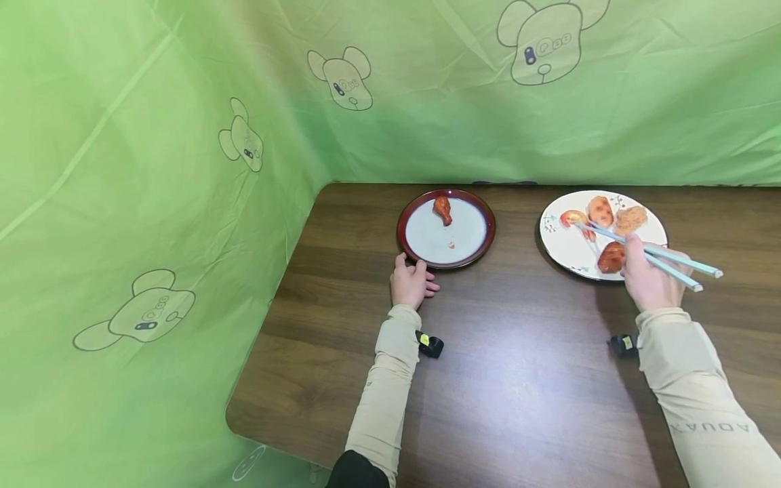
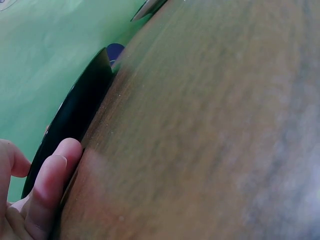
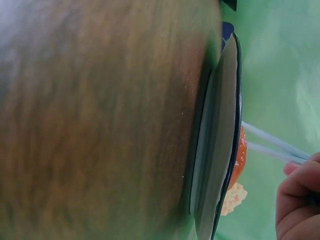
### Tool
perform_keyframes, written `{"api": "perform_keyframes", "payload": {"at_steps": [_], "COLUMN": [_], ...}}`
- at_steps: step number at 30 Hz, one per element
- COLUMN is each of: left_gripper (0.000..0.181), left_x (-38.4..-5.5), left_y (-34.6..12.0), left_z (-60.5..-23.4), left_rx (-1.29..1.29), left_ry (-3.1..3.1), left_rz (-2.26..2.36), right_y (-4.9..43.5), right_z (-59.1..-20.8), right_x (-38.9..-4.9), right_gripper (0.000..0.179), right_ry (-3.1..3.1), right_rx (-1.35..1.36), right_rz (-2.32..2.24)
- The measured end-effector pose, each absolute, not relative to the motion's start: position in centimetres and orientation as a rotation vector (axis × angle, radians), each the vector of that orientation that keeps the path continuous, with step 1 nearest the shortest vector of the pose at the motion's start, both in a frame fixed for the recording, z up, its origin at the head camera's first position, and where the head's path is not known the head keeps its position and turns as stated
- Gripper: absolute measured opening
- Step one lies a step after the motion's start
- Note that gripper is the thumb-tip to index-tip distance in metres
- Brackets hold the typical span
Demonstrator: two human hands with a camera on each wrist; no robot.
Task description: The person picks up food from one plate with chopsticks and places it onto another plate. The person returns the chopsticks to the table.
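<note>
My left hand (image 1: pixel 410 282) is at the near rim of a red-rimmed plate (image 1: pixel 403 234); in the left wrist view its fingers (image 2: pixel 48 181) lie against the plate's dark underside (image 2: pixel 75 117), with another finger over the rim. On that plate are a drumstick (image 1: pixel 442 209) and a small crumb (image 1: pixel 451 245). My right hand (image 1: pixel 654 279) holds light-blue chopsticks (image 1: pixel 677 256) over a white patterned plate (image 1: pixel 564 254). Their tips reach a red-and-yellow food piece (image 1: pixel 572 217); whether they pinch it I cannot tell. Beside it lie a spotted brown piece (image 1: pixel 601 211), a breaded piece (image 1: pixel 632 218) and a glazed reddish-brown piece (image 1: pixel 611 258).
Both plates stand near the back of a dark wooden table (image 1: pixel 488 379). Green sheeting (image 1: pixel 427 129) with printed bear heads hangs behind the table and along its left side. Bare wood lies between the plates and in front of them.
</note>
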State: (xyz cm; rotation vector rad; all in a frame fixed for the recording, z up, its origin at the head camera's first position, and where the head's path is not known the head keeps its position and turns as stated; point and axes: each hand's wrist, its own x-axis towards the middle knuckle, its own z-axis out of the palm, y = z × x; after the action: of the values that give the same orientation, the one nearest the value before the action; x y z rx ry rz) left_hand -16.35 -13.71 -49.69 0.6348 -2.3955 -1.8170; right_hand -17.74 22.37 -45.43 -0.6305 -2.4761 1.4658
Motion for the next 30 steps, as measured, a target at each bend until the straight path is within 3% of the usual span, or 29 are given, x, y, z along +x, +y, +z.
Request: {"api": "perform_keyframes", "payload": {"at_steps": [9,30], "left_gripper": [0.061,0.062], "left_x": [-16.4,-16.2], "left_y": [-13.6,-13.7], "left_z": [-49.6,-49.5], "left_rx": [0.639,0.635], "left_ry": [-2.414,-2.415], "left_rz": [-1.804,-1.794], "right_y": [22.4,22.1], "right_z": [-45.0,-43.5], "right_x": [-17.9,-17.6], "right_gripper": [0.039,0.028], "right_ry": [-2.566,-2.360], "right_rx": [-0.618,-0.774], "right_rz": [1.363,1.709]}}
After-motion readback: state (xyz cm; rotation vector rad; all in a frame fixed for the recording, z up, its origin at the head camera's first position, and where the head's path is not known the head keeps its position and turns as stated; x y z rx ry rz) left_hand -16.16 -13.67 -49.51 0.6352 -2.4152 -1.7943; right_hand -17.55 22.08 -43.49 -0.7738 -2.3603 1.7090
